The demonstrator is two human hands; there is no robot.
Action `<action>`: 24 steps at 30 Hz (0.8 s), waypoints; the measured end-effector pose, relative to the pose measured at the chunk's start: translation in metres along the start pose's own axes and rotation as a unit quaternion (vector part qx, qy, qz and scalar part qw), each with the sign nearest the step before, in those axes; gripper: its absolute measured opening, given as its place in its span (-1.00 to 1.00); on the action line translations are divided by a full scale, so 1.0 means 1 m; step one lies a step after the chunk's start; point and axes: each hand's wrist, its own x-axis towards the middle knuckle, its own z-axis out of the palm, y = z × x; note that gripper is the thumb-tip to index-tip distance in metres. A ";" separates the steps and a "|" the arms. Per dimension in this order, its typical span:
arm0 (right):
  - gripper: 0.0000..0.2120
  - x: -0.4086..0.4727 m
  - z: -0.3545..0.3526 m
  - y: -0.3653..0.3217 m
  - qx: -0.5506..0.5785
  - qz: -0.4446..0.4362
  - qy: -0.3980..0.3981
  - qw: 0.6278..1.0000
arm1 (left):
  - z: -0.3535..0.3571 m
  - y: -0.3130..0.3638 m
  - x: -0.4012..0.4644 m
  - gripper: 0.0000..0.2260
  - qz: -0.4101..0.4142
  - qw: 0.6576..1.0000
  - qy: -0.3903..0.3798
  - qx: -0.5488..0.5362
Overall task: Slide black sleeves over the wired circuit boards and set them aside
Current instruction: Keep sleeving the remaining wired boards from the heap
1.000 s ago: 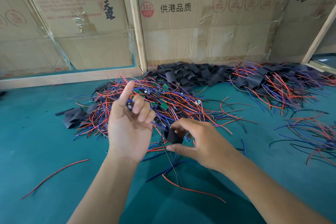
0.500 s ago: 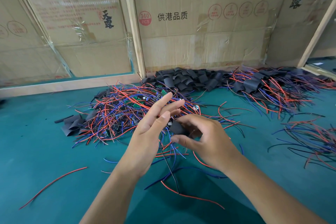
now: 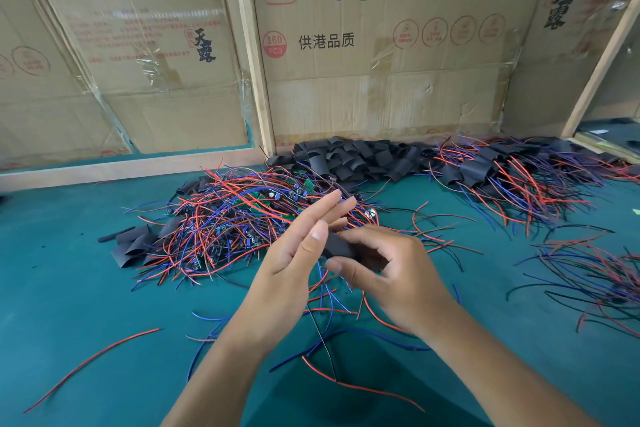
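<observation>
Black sleeve point(image 3: 337, 246): pinched in right hand point(image 3: 388, 274) over the green bench point(image 3: 69, 288), long axis running left to right. Left hand point(image 3: 294, 253) flat-fingered, pressed against the sleeve's left end, holding nothing; board hidden, wires point(image 3: 325, 343) trailing near.

bare green mat point(image 3: 69, 288) lies left – wire pile point(image 3: 221, 222) and cardboard wall point(image 3: 381, 97) block ahead.

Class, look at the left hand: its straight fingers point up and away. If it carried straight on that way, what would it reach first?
Probably the heap of wired circuit boards just beyond the left hand; depth is unclear.
</observation>
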 end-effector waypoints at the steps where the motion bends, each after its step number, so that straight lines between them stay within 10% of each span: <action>1: -0.75 0.000 -0.001 0.000 0.003 0.004 0.000 1.000 | 0.000 0.000 0.000 -0.61 -0.006 1.000 0.001 -0.005; 24: -0.66 0.000 -0.002 -0.006 -0.076 -0.040 0.002 0.996 | -0.006 -0.004 0.004 -0.46 -0.153 0.964 0.015 -0.217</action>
